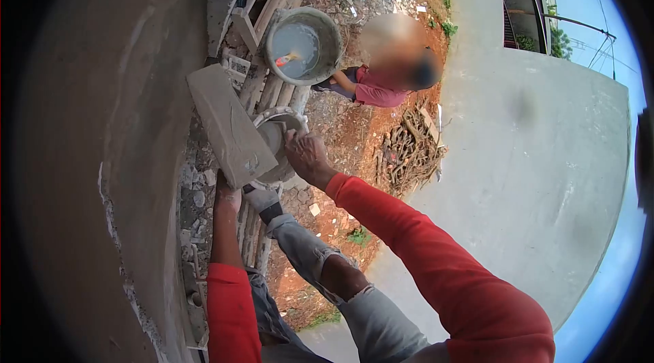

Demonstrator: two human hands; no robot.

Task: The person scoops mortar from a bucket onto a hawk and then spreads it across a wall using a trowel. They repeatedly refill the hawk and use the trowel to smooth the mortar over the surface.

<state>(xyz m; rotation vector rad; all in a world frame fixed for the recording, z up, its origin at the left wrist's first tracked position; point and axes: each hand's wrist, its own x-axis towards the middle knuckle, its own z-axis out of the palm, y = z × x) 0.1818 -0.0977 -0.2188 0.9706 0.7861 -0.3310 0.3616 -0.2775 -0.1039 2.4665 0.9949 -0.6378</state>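
A long rectangular plastering board (233, 128), coated in grey, slants across the near bucket. My left hand (227, 192) is closed at its lower end, its fingers mostly hidden beneath the board. My right hand (308, 157) is at the near side of a small bucket (291, 117) with pale grey material inside. Its fingers are curled at the bucket's opening; what they grip cannot be made out. Beyond stands a larger bucket (335, 46) of cloudy grey water, with an orange and yellow object (287, 59) in it.
Both buckets stand on wooden planks (269, 94) beside a grey plastered wall (136, 124). A person in a pink shirt (381, 90) is close to the large bucket. A pile of sticks (412, 148) lies on the red soil. Rubble (197, 199) lines the wall's foot.
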